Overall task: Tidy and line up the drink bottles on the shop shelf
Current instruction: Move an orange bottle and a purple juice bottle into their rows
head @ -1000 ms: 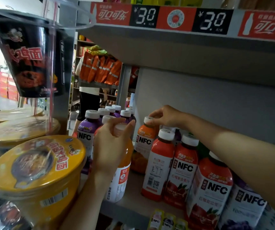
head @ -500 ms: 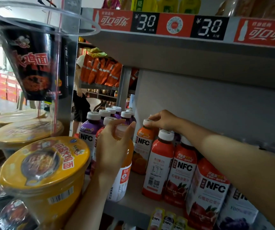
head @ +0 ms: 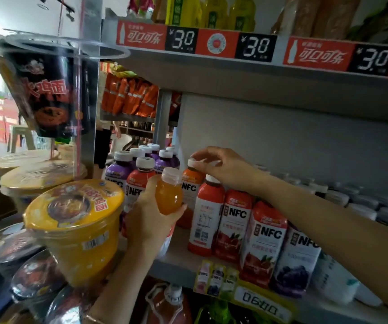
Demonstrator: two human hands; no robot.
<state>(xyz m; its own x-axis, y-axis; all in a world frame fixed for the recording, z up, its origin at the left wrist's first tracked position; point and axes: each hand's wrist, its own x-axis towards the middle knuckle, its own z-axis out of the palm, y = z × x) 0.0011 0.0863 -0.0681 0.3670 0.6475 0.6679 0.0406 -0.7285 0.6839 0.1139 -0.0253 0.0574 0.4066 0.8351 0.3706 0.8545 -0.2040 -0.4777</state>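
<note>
Grips orange bottle (head: 168, 197) lower now w/ left hand (head: 150, 220), baring cap, at shelf (head: 179, 253) front. Still pinches NFC bottle (head: 191, 186) cap behind w/ right hand (head: 223, 169). Prob. means slotting-in underway, not done.

One wide-angle camera on the person's head faces forward into the grey metal shop shelf (head: 181, 252), close up. The left forearm (head: 122, 284) rises from the bottom edge, the right forearm (head: 317, 218) from the lower right; the red price strip (head: 317, 54) crosses the top.
</note>
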